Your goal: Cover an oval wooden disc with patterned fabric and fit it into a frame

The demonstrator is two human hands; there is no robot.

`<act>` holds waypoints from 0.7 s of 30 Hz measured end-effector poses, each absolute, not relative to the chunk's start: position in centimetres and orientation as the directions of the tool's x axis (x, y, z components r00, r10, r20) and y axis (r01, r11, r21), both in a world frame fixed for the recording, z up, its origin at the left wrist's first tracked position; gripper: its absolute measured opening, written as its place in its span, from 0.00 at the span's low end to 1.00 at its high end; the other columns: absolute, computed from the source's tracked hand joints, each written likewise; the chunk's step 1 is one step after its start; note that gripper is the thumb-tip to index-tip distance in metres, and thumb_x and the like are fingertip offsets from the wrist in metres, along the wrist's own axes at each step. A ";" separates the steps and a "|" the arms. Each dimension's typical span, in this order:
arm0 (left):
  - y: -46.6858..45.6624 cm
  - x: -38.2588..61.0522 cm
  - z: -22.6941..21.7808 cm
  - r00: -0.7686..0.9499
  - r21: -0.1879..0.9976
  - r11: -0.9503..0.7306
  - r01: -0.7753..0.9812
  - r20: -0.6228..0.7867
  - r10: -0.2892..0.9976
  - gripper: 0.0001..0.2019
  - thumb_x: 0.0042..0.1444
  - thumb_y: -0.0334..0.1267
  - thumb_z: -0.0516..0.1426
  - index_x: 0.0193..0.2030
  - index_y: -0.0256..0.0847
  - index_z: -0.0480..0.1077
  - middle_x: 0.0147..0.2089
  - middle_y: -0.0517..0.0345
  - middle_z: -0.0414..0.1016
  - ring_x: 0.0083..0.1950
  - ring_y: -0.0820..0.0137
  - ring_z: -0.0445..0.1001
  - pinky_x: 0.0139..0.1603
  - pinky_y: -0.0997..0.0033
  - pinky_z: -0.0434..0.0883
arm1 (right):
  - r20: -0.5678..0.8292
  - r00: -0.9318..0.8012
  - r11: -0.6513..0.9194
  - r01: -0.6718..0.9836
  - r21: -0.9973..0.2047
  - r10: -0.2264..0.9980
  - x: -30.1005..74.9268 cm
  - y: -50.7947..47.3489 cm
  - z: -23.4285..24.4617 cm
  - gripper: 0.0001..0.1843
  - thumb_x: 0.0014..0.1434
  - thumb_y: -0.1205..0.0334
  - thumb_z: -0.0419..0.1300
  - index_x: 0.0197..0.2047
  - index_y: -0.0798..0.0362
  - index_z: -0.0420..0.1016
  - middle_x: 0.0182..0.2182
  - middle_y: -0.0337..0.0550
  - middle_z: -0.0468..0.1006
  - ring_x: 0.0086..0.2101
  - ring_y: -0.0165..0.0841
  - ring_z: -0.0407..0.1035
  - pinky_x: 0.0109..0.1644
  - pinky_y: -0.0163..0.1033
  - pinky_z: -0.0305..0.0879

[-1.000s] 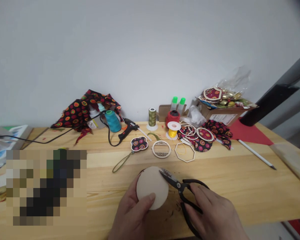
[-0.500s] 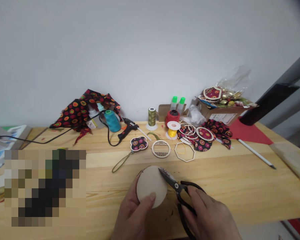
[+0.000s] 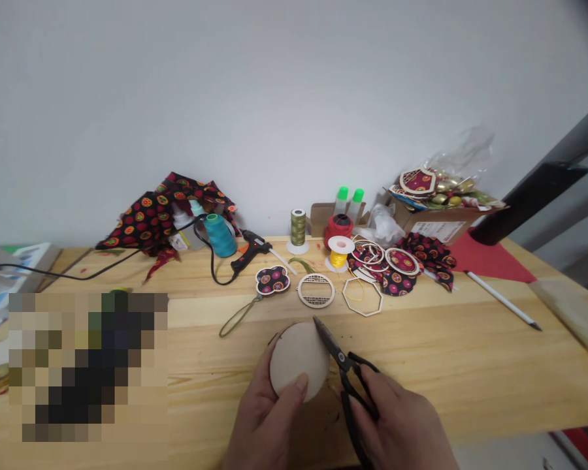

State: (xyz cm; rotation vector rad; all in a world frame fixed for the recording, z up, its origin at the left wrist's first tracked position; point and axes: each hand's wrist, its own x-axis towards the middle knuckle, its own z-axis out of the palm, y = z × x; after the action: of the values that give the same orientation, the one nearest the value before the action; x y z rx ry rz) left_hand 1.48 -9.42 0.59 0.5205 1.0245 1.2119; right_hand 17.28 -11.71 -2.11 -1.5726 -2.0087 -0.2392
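Two hands slant in from the near side: left hand [image 3: 267, 418] clamped on the disc [image 3: 298, 359], thumb across its face, fingers curled behind; right hand [image 3: 396, 421] closed round the handles of the scissors [image 3: 342, 358]. From where I stand the disc, held over the table [image 3: 460, 346], looks plain, round and off-white, blades at its upper-right rim.

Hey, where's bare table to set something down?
Bare table shows between the right hand and the white pencil, and a smaller patch left of the left hand, below the green cord loop. It's crowded along the wall, from the patterned cloth past the glue gun to the cardboard box.
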 end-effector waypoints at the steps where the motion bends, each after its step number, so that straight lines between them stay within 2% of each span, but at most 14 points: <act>1: -9.4 1.5 0.6 0.008 0.795 0.319 -0.516 -0.368 0.930 0.32 0.45 0.35 0.63 0.59 0.41 0.63 0.51 0.51 0.76 0.55 0.57 0.70 0.58 0.61 0.63 | 0.492 -0.109 0.264 0.930 -0.256 0.864 17.5 -11.6 -2.1 0.20 0.65 0.56 0.41 0.34 0.55 0.70 0.20 0.43 0.77 0.18 0.35 0.73 0.18 0.35 0.66; 5: -9.3 1.3 0.7 0.021 0.763 0.324 -0.559 -0.377 0.926 0.36 0.42 0.34 0.64 0.60 0.40 0.61 0.51 0.49 0.76 0.55 0.55 0.70 0.58 0.58 0.62 | 0.313 0.030 0.112 0.899 -0.423 0.949 18.9 -11.2 -2.2 0.11 0.60 0.56 0.51 0.33 0.51 0.70 0.23 0.41 0.79 0.23 0.35 0.75 0.23 0.34 0.68; 9: -9.2 1.2 0.4 0.051 0.731 0.344 -0.589 -0.392 0.919 0.35 0.41 0.32 0.64 0.59 0.40 0.63 0.49 0.49 0.77 0.54 0.55 0.71 0.58 0.59 0.63 | 0.293 0.016 0.126 0.878 -0.461 0.956 19.7 -11.6 -2.0 0.09 0.56 0.55 0.55 0.38 0.50 0.70 0.28 0.41 0.80 0.26 0.35 0.75 0.27 0.35 0.69; 13: -9.0 1.0 0.4 0.054 0.717 0.359 -0.598 -0.411 0.910 0.33 0.42 0.31 0.64 0.58 0.38 0.64 0.49 0.49 0.77 0.52 0.56 0.72 0.56 0.60 0.65 | 0.315 -0.011 0.150 0.895 -0.421 0.949 20.0 -12.0 -1.7 0.11 0.54 0.55 0.56 0.39 0.51 0.69 0.28 0.42 0.79 0.26 0.35 0.75 0.26 0.36 0.70; 17: -8.7 0.7 0.8 0.050 0.702 0.365 -0.611 -0.426 0.903 0.32 0.42 0.30 0.63 0.58 0.38 0.65 0.48 0.49 0.78 0.51 0.58 0.73 0.53 0.65 0.68 | 0.354 -0.028 0.149 0.936 -0.319 0.935 21.7 -12.0 -1.6 0.13 0.54 0.57 0.54 0.41 0.52 0.69 0.31 0.45 0.80 0.27 0.37 0.76 0.28 0.38 0.71; 19: -8.6 0.5 0.9 0.045 0.707 0.372 -0.602 -0.435 0.899 0.32 0.42 0.30 0.64 0.57 0.38 0.65 0.47 0.49 0.78 0.50 0.59 0.73 0.51 0.66 0.69 | 0.315 -0.027 0.113 0.959 -0.260 0.949 23.7 -12.0 -1.4 0.13 0.53 0.56 0.54 0.41 0.51 0.70 0.32 0.46 0.81 0.28 0.38 0.76 0.28 0.39 0.71; 21: -8.6 0.3 0.9 0.039 0.718 0.376 -0.586 -0.439 0.898 0.32 0.41 0.31 0.64 0.57 0.38 0.66 0.46 0.49 0.78 0.49 0.58 0.74 0.50 0.66 0.69 | 0.229 0.044 0.005 0.978 -0.209 0.972 26.3 -12.0 -1.2 0.14 0.53 0.54 0.54 0.39 0.51 0.72 0.29 0.46 0.81 0.25 0.40 0.76 0.25 0.41 0.70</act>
State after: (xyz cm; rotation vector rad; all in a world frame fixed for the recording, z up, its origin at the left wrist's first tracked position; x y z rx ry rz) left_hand 0.32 -8.61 0.90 0.3892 0.9949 1.1818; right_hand 26.28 -12.01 -1.19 -2.0182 -1.9789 -0.0249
